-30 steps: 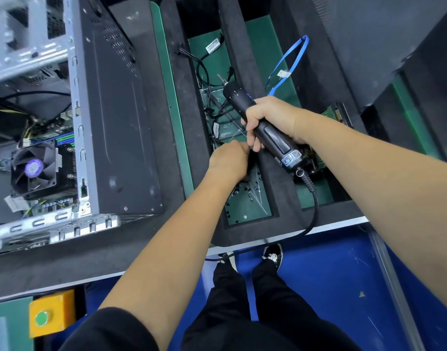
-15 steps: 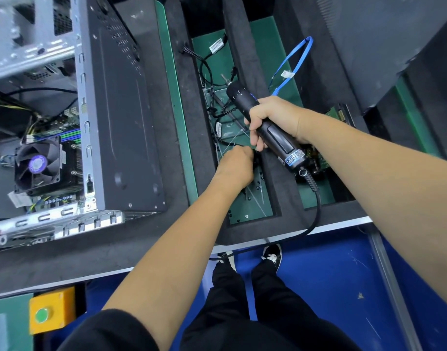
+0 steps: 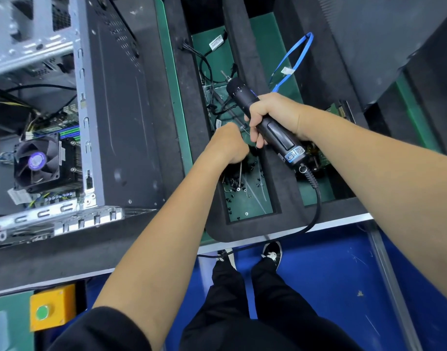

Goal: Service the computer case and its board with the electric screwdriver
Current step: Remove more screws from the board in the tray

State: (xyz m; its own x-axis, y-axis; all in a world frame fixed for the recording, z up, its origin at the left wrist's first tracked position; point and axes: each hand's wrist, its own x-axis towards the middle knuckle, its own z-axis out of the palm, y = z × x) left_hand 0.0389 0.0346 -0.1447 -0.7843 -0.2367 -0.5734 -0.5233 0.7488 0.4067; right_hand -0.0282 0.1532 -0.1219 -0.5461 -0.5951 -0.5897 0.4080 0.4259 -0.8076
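- The black cylindrical electric screwdriver is clasped by the right hand, fingers wrapped round its barrel; its bit end is directed toward 11 o'clock, and its black cord trails off toward 6 o'clock.
- The left hand is seen with fingers curled, over the black foam tray lined in green; a small item appears pinched at its fingertips, but this cannot be told for certain.
- Small dark loose screws are scattered in the tray compartment, at 6 o'clock from the left hand.
- The open grey metal computer case is placed at 9 o'clock from the tray, with the black-finned cooler fan visible on its board.
- A blue flat cable is looped in the compartment at 12 o'clock from the right hand.
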